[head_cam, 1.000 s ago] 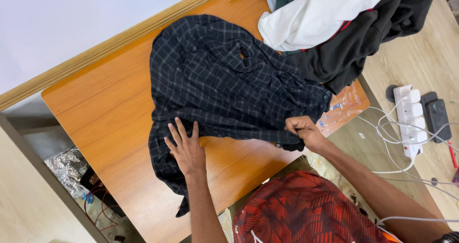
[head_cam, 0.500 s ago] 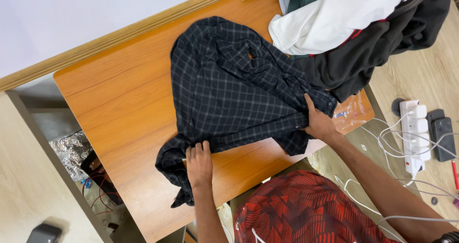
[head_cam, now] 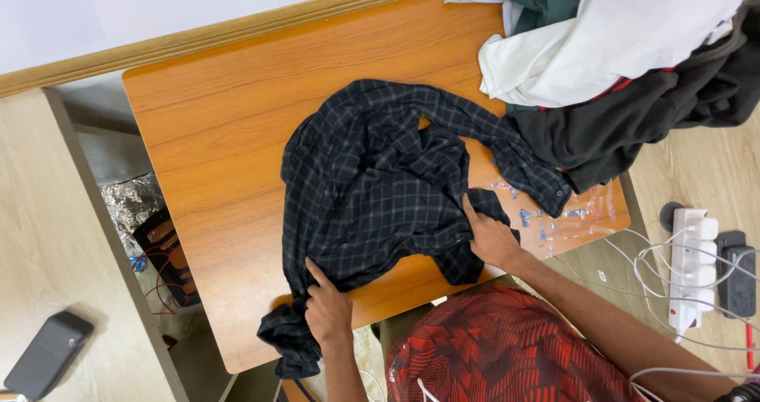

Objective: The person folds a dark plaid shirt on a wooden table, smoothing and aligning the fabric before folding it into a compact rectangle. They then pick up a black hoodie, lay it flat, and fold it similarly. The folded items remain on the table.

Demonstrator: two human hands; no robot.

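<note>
Nearest, the left hand pinches the shirt's lower edge, while the right hand lies flat, fingers spread, holding nothing. Both touch the dark checked shirt, crumpled mid-table: soft, light, limp, probably best taken by hems or seams. Beyond, piled clothes crowd the far corner.
</note>
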